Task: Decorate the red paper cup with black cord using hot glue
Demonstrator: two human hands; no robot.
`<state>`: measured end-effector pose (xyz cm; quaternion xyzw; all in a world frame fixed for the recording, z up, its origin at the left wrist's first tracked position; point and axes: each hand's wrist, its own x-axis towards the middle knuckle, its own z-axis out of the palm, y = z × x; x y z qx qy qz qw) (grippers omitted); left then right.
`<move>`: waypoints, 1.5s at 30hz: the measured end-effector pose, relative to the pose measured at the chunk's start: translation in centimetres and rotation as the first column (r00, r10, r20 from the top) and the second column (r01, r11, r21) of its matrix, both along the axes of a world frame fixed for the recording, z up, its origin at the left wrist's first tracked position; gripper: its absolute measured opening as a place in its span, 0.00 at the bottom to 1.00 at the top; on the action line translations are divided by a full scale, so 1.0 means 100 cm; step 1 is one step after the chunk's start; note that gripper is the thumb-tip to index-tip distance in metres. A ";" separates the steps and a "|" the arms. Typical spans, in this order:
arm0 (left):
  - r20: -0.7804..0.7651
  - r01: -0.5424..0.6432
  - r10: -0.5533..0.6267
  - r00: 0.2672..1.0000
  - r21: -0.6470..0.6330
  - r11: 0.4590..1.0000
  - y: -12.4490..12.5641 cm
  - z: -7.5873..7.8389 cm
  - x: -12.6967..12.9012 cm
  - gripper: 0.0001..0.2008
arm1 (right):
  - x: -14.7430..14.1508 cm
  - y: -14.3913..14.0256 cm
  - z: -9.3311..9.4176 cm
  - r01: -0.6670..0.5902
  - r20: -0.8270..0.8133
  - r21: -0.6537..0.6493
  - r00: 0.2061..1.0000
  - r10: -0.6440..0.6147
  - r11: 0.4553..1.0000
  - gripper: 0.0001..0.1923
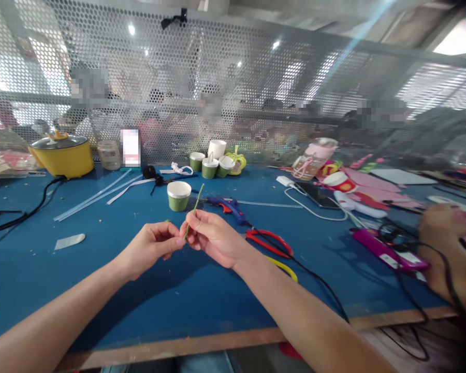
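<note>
Both hands, left hand (pixel 155 247) and right hand (pixel 212 238), pinch a thin green stem (pixel 194 210) in closed fingers, its long axis tilting up and away over the desk (pixel 101 269)

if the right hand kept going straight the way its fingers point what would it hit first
The right hand points left, so it would first meet the left hand's fingertips, which already pinch the same thin green stem. They look nearly touching, though depth is unclear.

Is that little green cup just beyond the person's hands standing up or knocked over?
Standing upright. The green cup sits on its base on the blue table, its white rim facing up. Whether anything is inside cannot be told.
</note>
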<state>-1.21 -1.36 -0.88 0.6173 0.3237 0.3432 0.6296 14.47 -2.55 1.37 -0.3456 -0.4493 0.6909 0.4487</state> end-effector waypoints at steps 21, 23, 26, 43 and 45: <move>-0.269 0.183 0.148 0.952 0.884 0.430 0.000 0.022 -0.017 0.12 | -0.001 0.000 -0.003 -0.087 -0.053 -0.178 0.995 0.079 0.980 0.15; -0.255 0.180 0.152 0.955 0.903 0.389 0.000 0.022 -0.016 0.11 | -0.001 0.000 -0.004 -0.092 -0.062 -0.181 0.995 0.082 0.979 0.16; -0.191 0.135 0.202 0.961 0.956 0.261 0.001 0.020 -0.014 0.08 | -0.002 0.000 -0.005 -0.114 -0.079 -0.201 0.992 0.100 0.973 0.15; -0.083 0.013 0.322 0.943 0.977 0.213 -0.001 0.022 -0.018 0.06 | -0.005 -0.008 0.001 -0.299 0.012 -0.047 0.954 0.300 0.953 0.22; -0.074 -0.015 0.339 0.938 0.968 0.252 0.000 0.023 -0.019 0.06 | -0.006 -0.012 0.002 -0.310 0.062 0.035 0.949 0.308 0.950 0.21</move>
